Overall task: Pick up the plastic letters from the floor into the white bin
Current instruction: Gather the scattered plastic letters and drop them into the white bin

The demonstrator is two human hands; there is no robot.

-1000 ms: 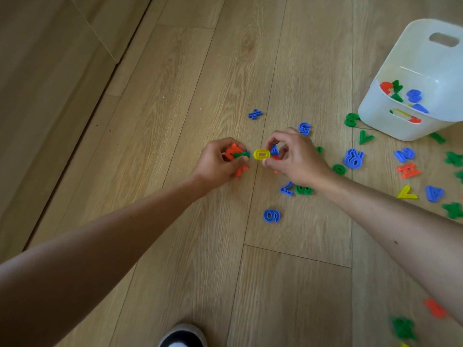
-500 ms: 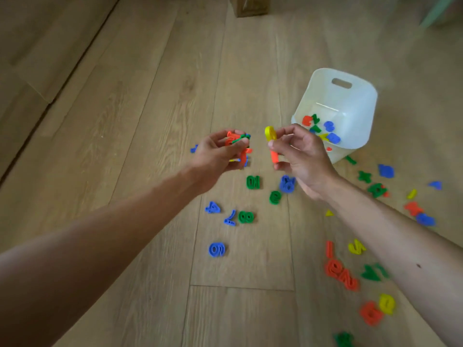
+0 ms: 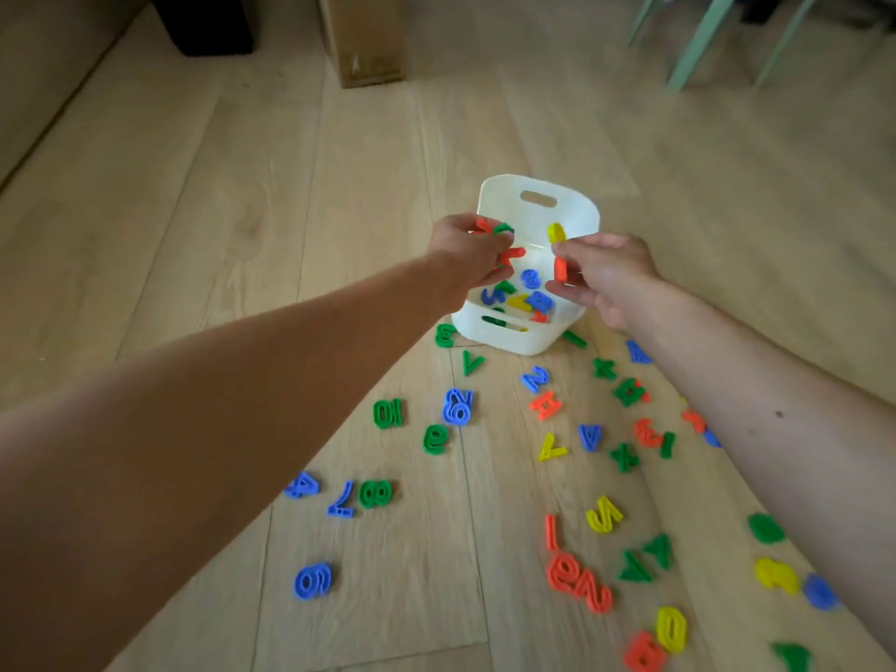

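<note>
The white bin [image 3: 509, 334] stands on the wood floor, with several coloured letters inside. My left hand [image 3: 468, 252] is over its left rim and grips a bunch of orange and green letters [image 3: 499, 240]. My right hand [image 3: 603, 276] is over its right rim, pinching a yellow letter [image 3: 556, 232] and an orange letter [image 3: 561, 270]. Many plastic letters and numbers lie scattered on the floor in front of the bin, among them a green "10" [image 3: 388, 413], a blue "9" [image 3: 312, 580] and a yellow "5" [image 3: 603, 515].
A cardboard box [image 3: 363, 38] and a dark object [image 3: 208, 21] stand at the back of the floor. Pale green furniture legs [image 3: 698, 41] rise at the back right. A wall base [image 3: 53, 80] runs along the left.
Both hands lifted from the floor with their letters and moved forward and right until they are over the bin. The view swung toward the bin, showing more scattered pieces.
</note>
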